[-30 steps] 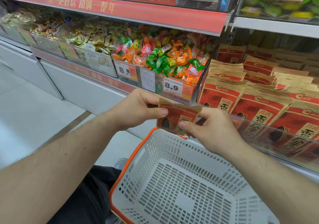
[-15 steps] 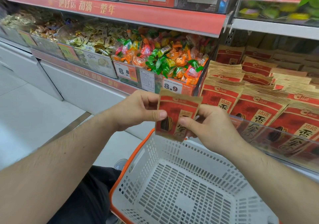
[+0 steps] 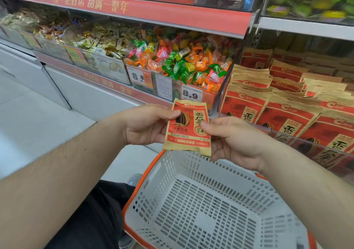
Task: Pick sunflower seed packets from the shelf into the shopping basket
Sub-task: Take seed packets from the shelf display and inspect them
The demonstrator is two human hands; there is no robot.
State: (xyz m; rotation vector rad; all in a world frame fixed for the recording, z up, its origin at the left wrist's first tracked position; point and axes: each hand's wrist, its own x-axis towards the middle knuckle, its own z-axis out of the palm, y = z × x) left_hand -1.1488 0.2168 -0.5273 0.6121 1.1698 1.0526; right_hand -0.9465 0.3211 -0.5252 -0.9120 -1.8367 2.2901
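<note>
A red and tan sunflower seed packet (image 3: 186, 133) stands upright, its printed front facing me, just above the far rim of the grey shopping basket (image 3: 166, 174) with orange trim. My left hand (image 3: 145, 126) pinches its left edge with the thumb on the front. My right hand (image 3: 233, 139) pinches its right edge the same way. Nothing lies inside the basket. Several more packets of the same kind (image 3: 287, 114) stand in rows on the shelf at right, behind a clear plastic rail.
Bins of wrapped candies (image 3: 182, 64) with price tags fill the shelf behind the hands. A red shelf edge (image 3: 134, 9) runs above. White cabinets (image 3: 57, 87) and pale floor lie at left. My dark-clad leg and a shoe (image 3: 132, 179) show beside the basket.
Both hands lifted the packet and tilted it upright, so its whole front now faces me; earlier it was lower and leaning away over the basket rim.
</note>
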